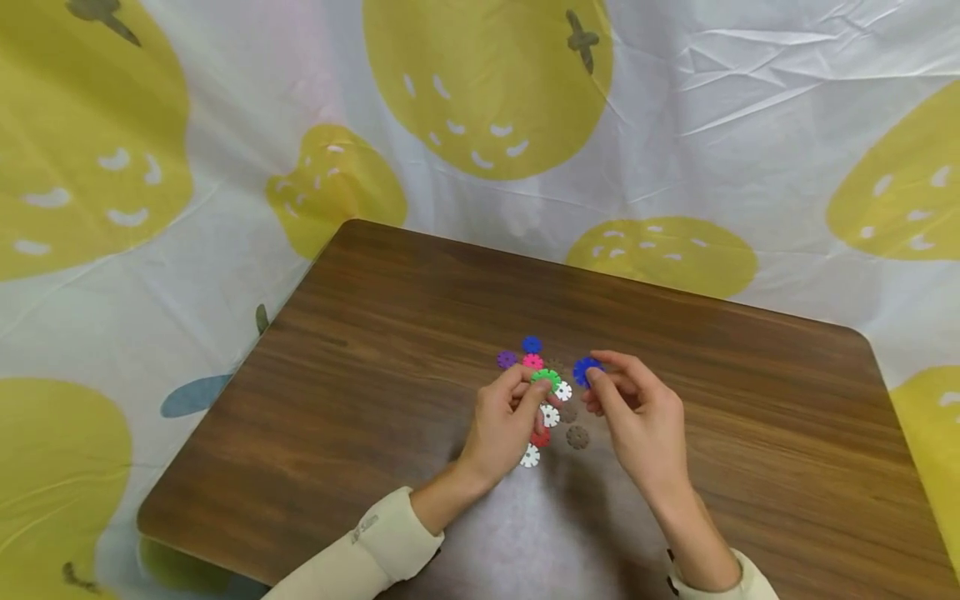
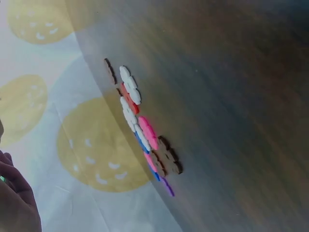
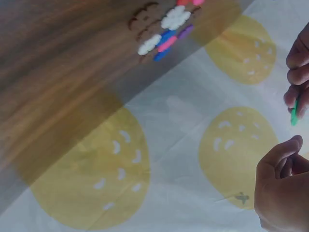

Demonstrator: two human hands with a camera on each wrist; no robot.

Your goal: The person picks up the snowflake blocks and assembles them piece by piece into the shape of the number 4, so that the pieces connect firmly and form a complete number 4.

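Between thumb and fingers, my left hand (image 1: 501, 421) pinches a green notched plastic disc (image 1: 546, 380). My right hand (image 1: 647, 417) pinches a blue notched disc (image 1: 586, 372) a little to the right of it, the two discs apart. In the right wrist view the green disc shows edge-on in the left hand (image 3: 299, 72), across from the right hand (image 3: 282, 186); the blue disc is hidden there. At the left wrist view's edge, only part of the left hand (image 2: 19, 198) shows. Both hands are above loose discs on the table.
Below the hands lie a purple disc (image 1: 506, 359), another blue disc (image 1: 532, 344), a pink disc (image 1: 533, 361), a white disc (image 1: 529, 456), a brown disc (image 1: 577, 437) and others. The brown wooden table (image 1: 787, 433) meets a fruit-patterned curtain (image 1: 645, 158) behind.
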